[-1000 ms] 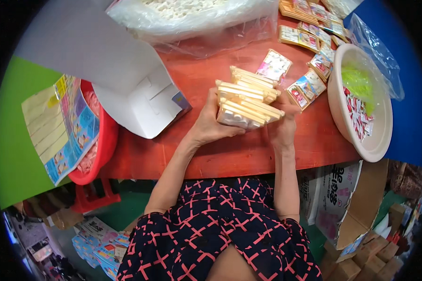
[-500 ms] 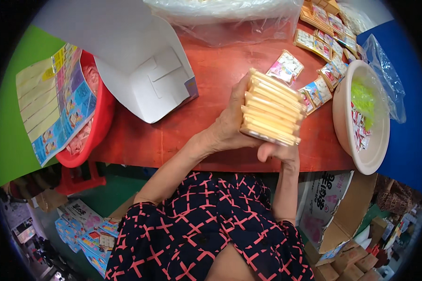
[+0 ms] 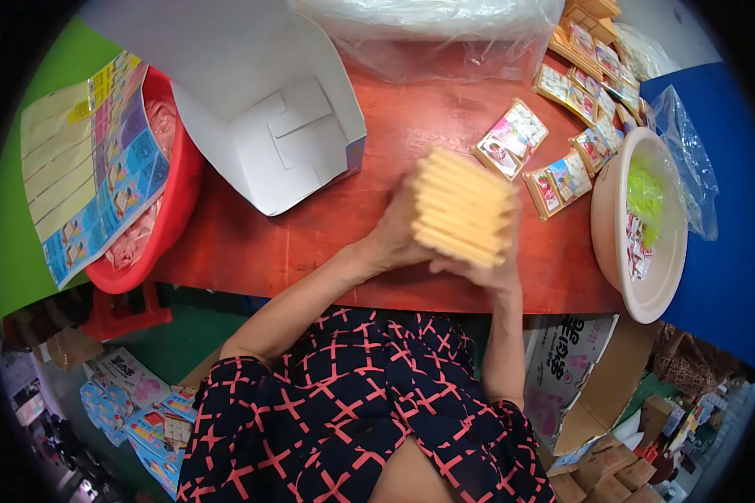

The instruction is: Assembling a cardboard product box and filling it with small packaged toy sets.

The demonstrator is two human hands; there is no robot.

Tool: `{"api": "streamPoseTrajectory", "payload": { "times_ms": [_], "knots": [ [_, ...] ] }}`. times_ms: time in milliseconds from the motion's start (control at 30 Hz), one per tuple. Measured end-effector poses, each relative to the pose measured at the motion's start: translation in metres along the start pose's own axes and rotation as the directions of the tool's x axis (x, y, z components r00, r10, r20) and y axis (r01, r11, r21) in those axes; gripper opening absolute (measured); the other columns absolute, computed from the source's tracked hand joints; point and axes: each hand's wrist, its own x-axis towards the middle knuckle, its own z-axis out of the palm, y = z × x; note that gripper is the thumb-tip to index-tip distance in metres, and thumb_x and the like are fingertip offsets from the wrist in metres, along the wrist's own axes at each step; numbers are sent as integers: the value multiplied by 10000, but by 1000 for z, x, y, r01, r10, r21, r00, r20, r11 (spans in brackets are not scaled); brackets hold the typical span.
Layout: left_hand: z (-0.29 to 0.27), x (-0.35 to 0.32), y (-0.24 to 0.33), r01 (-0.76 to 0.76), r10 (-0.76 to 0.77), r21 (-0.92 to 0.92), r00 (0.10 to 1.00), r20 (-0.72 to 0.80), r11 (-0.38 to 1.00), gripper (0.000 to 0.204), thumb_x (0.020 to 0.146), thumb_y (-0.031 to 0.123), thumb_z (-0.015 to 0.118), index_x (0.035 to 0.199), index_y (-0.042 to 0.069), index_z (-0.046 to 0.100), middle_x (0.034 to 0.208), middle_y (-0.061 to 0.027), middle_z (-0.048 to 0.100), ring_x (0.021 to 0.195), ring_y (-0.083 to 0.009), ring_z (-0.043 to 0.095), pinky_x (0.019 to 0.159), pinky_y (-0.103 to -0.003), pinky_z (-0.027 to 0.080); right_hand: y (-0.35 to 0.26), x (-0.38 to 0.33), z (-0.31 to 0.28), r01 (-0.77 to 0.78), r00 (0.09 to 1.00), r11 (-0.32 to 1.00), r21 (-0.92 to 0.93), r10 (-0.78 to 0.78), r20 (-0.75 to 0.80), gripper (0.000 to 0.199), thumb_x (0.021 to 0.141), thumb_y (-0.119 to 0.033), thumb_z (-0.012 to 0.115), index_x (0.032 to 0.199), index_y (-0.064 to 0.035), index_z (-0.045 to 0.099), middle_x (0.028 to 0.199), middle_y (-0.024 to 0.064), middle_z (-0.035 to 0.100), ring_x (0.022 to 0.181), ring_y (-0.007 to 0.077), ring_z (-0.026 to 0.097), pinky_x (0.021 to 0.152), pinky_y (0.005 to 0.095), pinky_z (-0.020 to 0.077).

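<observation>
Between my two hands is a stack of flat packs (image 3: 464,208) with pale yellow ridged edges, a little blurred by motion. My left hand (image 3: 397,228) wraps its left side. The right hand (image 3: 493,270) grips it from the right and below, its fingers partly hidden behind the stack. Just beyond, on the red table (image 3: 310,243), lies a flat pack with white pieces and a colourful label (image 3: 513,138). A similar pack (image 3: 558,184) sits to the right of it. Left of my hands stands an open white carton (image 3: 298,138), its inside bare.
Several more packs (image 3: 566,90) lie at the far right. A pale basin (image 3: 608,226) there holds green shreds and small sachets. At the left, printed sheets (image 3: 101,176) lean over a red basin (image 3: 189,201). Clear plastic bags (image 3: 445,50) lie along the far edge.
The stack has come slightly left and tilted, still in both hands. Its edges look more even, and the right thumb no longer sticks out below. The whole view has shifted a little.
</observation>
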Motion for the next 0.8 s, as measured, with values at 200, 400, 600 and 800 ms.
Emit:
{"api": "streamPoseTrajectory", "payload": {
  "times_ms": [200,400,600,800],
  "knots": [
    [-13,-26,-13,285,-307,-570,950,60,770,693,678,215,757,1222,87,348,1233,-192,426,1150,-345,420,977,-394,350,-22,7,12,371,920,874,-313,-391,-3,679,638,-71,764,1193,-114,377,1236,173,388,1152,350,414,960,439,360],
    [-21,-16,-4,17,0,-228,997,76,974,659,666,107,761,1182,97,350,1270,-217,398,1162,-361,424,949,-392,387,-10,-6,4,315,931,903,-291,-354,-91,702,557,-101,812,1134,-178,419,1203,197,459,1157,376,430,955,474,372],
    [-21,-16,0,67,-38,-276,993,110,959,635,673,73,745,1182,92,366,1263,-222,409,1165,-354,437,948,-376,398,-10,-1,-12,386,921,855,-346,-375,103,586,624,-85,758,1106,-137,428,1133,169,541,1040,331,536,888,446,414],
    [-23,-16,0,54,-17,-240,988,156,969,589,700,32,708,1184,89,377,1257,-225,416,1162,-343,451,950,-368,402,3,-6,-8,357,930,884,-302,-366,28,546,643,-118,750,1092,-83,441,1067,158,562,985,322,553,862,413,435]
  ]
}}
